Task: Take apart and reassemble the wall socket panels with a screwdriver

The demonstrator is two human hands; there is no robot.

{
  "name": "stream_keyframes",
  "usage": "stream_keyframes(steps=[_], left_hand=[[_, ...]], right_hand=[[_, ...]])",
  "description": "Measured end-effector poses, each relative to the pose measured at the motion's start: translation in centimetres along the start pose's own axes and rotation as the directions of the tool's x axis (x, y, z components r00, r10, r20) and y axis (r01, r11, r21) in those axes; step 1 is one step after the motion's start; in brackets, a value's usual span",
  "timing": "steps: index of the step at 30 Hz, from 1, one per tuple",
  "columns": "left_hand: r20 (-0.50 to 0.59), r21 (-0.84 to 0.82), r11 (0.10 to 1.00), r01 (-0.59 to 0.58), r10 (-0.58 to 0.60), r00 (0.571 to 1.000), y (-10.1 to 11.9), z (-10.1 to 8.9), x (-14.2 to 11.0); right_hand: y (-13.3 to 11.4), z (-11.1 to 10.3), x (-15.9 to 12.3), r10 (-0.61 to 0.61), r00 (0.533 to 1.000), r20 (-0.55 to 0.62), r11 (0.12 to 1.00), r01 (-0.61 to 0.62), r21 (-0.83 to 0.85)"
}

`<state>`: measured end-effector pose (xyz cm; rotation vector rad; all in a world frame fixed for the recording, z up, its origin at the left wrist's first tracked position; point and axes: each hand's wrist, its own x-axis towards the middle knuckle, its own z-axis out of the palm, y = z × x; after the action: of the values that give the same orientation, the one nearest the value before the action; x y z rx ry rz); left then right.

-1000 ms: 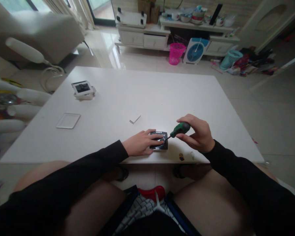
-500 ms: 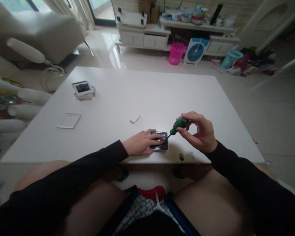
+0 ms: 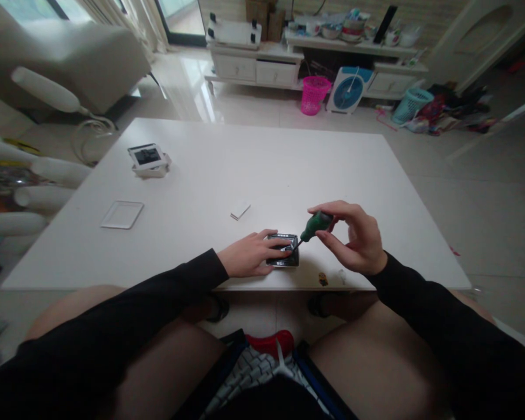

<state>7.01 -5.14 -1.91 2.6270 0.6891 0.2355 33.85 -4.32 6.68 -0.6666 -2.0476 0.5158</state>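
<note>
White table (image 3: 254, 157) in living room, pink basket (image 3: 314, 94) on floor beyond. Screwdriver (image 3: 312, 226) pinched in right hand (image 3: 354, 236), tip slanting down-left onto dark module (image 3: 284, 249) near table's front edge; left hand (image 3: 251, 255) flat, pressing module.

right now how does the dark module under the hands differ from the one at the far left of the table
The near module lies flat on the table, pinned by the left hand, with the screwdriver tip on it. The far module sits untouched on a white base, with a white frame. Both are squarish with dark faces.
</note>
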Motion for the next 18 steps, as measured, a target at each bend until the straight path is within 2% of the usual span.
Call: stream_keyframes(steps=[4,7,13,18], left_hand=[[0.007,-0.003,1.0,0.002,-0.002,1.0,0.12,-0.23,0.06],[0.015,-0.002,1.0,0.005,-0.005,1.0,0.22,-0.33,0.1],[0.002,-0.015,1.0,0.001,-0.001,1.0,0.16,-0.12,0.13],[-0.001,-0.016,1.0,0.0,0.0,1.0,0.09,-0.11,0.05]], right_hand=[[0.42,-0.14,0.38,-0.098,0.993,-0.069,0.991,0.091,-0.099],[0.41,-0.14,0.43,-0.084,0.989,-0.118,0.99,0.069,-0.126],[0.07,-0.11,0.01,0.027,0.997,-0.073,0.998,-0.031,-0.061],[0.54,-0.33,0.1,-0.046,0.997,-0.068,0.993,0.038,-0.108]])
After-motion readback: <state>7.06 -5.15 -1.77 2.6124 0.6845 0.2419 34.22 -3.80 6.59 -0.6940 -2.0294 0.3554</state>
